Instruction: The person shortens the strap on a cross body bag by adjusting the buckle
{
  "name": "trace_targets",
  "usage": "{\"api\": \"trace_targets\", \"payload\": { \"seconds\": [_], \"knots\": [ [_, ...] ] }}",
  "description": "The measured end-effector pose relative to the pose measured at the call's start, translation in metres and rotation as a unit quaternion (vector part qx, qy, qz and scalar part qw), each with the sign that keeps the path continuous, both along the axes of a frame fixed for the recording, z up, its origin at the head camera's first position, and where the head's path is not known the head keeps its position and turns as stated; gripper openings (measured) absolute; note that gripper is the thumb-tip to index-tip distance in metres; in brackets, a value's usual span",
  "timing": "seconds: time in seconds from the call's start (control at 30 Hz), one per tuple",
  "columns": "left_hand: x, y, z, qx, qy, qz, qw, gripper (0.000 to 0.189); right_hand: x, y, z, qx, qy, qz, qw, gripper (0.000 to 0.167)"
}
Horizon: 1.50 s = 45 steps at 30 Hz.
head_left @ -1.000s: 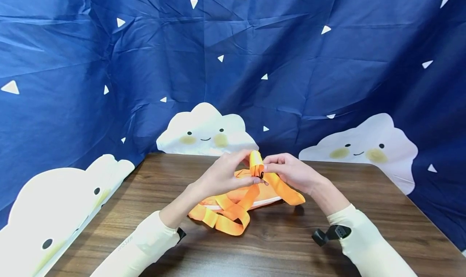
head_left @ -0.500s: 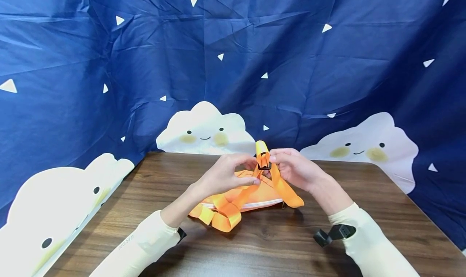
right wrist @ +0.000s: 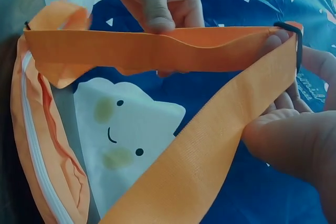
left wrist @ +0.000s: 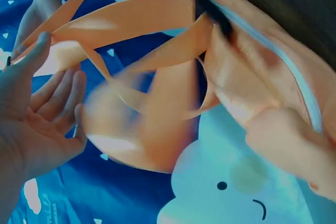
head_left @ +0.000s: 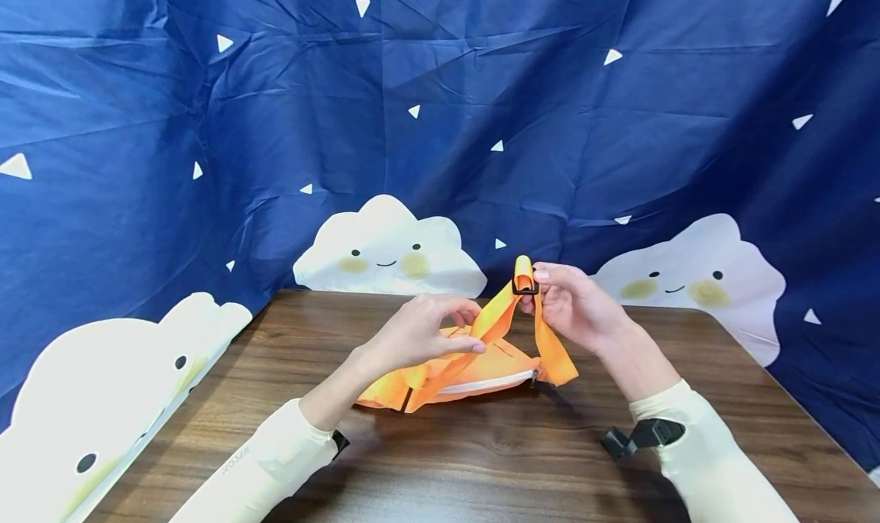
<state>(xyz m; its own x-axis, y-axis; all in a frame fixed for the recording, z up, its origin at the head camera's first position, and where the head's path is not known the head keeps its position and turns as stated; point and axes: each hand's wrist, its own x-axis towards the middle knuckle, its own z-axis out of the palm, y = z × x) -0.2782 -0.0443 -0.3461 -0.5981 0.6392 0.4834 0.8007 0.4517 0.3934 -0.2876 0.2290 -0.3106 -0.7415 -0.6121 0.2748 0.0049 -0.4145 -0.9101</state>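
Note:
An orange zippered pouch bag (head_left: 491, 364) lies on the table, its white zipper (right wrist: 32, 145) along one edge. From it rises an orange webbing strap (right wrist: 142, 51), threaded through a black slide buckle (head_left: 525, 287). Right beside that buckle, my right hand (head_left: 577, 307) pinches the strap, holding it up above the bag. My left hand (head_left: 429, 330) has the strap running between its thumb and curled fingers, lower down and nearer the bag. Slack strap loops (left wrist: 142, 124) hang blurred in the left wrist view.
The brown wood-grain table (head_left: 509, 462) extends around the bag. Behind it hangs a dark blue curtain (head_left: 447, 126) printed with white clouds and triangles. A black wrist device (head_left: 642, 436) sits on the right sleeve.
My right hand has risen and moved right with the buckle, drawing the strap out longer. The loop at the front left has shrunk. My left hand has stayed nearly in place.

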Motion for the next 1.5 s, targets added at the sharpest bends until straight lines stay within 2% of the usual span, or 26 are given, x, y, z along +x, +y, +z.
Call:
{"api": "trace_targets", "payload": {
  "seconds": [0.2, 0.3, 0.4, 0.47, 0.57, 0.7, 0.83, 0.9, 1.0, 1.17, 1.27, 1.5],
  "knots": [
    [-0.002, -0.006, 0.003, -0.075, 0.005, 0.033, 0.9967, 0.044, -0.004, 0.004, 0.002, -0.059, -0.07, -0.025, 0.9955, 0.029],
    [-0.005, -0.009, 0.003, -0.1, 0.004, 0.04, 0.9942, 0.043, -0.005, 0.005, 0.001, -0.069, -0.094, -0.034, 0.9926, 0.03],
    [-0.006, -0.011, 0.003, -0.112, 0.004, 0.042, 0.9929, 0.042, -0.004, 0.003, 0.0, -0.047, -0.086, -0.049, 0.994, 0.029],
    [-0.007, -0.012, 0.003, -0.111, 0.006, 0.042, 0.9929, 0.043, -0.004, 0.001, -0.001, -0.011, -0.059, -0.064, 0.9961, 0.029],
    [-0.007, -0.012, 0.003, -0.087, 0.016, 0.034, 0.9955, 0.049, -0.002, -0.005, -0.004, 0.059, -0.004, -0.089, 0.9943, 0.027],
    [-0.005, -0.01, 0.003, -0.01, 0.055, 0.009, 0.9984, 0.057, 0.002, -0.015, -0.008, 0.154, 0.062, -0.099, 0.9811, 0.017],
    [-0.001, -0.005, 0.004, 0.065, 0.105, -0.037, 0.9916, 0.059, 0.007, -0.024, -0.014, 0.216, 0.108, -0.091, 0.9661, 0.018],
    [0.001, -0.003, 0.005, 0.084, 0.12, -0.063, 0.9872, 0.058, 0.009, -0.026, -0.017, 0.226, 0.123, -0.085, 0.9627, 0.02],
    [0.003, -0.001, 0.007, 0.096, 0.126, -0.086, 0.9836, 0.054, 0.01, -0.027, -0.019, 0.221, 0.131, -0.069, 0.9639, 0.019],
    [0.006, -0.004, 0.01, 0.108, 0.11, -0.092, 0.9837, 0.049, 0.008, -0.018, -0.018, 0.213, 0.135, -0.032, 0.9671, 0.019],
    [0.008, -0.006, 0.012, 0.118, 0.097, -0.094, 0.9838, 0.047, 0.005, -0.011, -0.018, 0.223, 0.124, -0.031, 0.9665, 0.018],
    [0.005, -0.003, 0.012, 0.116, 0.094, -0.104, 0.9832, 0.045, 0.0, -0.005, -0.017, 0.271, 0.125, -0.052, 0.9529, 0.018]
  ]
}}
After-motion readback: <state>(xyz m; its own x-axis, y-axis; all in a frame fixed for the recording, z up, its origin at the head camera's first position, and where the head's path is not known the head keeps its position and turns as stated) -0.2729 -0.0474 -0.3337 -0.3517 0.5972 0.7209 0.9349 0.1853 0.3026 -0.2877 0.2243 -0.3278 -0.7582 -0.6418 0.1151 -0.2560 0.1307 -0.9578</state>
